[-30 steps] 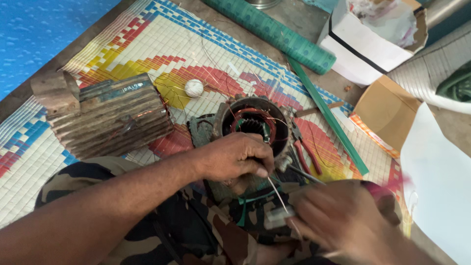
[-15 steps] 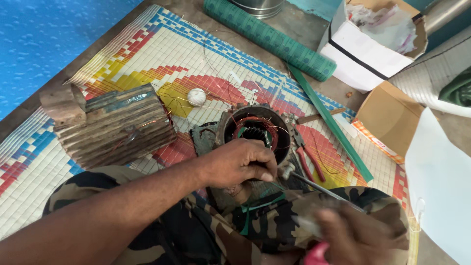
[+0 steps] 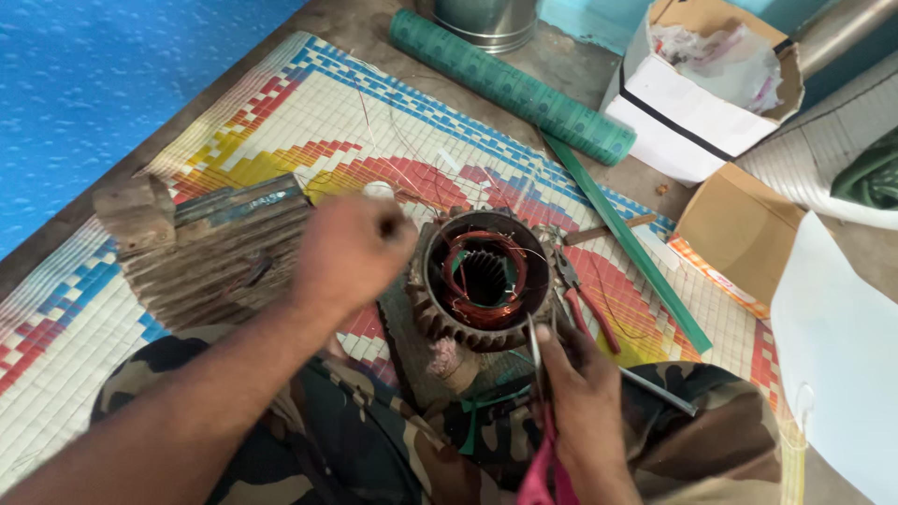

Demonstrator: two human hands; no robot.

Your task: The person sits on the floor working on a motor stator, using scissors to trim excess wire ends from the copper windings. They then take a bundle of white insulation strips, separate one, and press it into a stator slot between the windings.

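A motor stator (image 3: 440,323) with copper windings stands on end on the woven mat (image 3: 281,122), between my camouflage-clad knees. My left hand (image 3: 351,252) is blurred and hovers just left of the stator with its fingers curled into a fist; I see nothing in it. My right hand (image 3: 585,402) is below the stator's right side. It grips a slim metal tool with a pink handle (image 3: 535,341), whose tip points up at the stator's rim.
A ribbed wooden block (image 3: 215,252) lies left of the stator, and red-handled pliers (image 3: 585,299) lie to its right. A green roll (image 3: 510,84), a green strip (image 3: 627,243), a metal can (image 3: 486,19), a white box (image 3: 702,103), a cardboard box (image 3: 739,234) and a white sheet (image 3: 832,355) lie behind and to the right.
My left hand has come off the stator and moved up and left. My right hand has moved in under the stator's right edge with the tool. The camera is closer.
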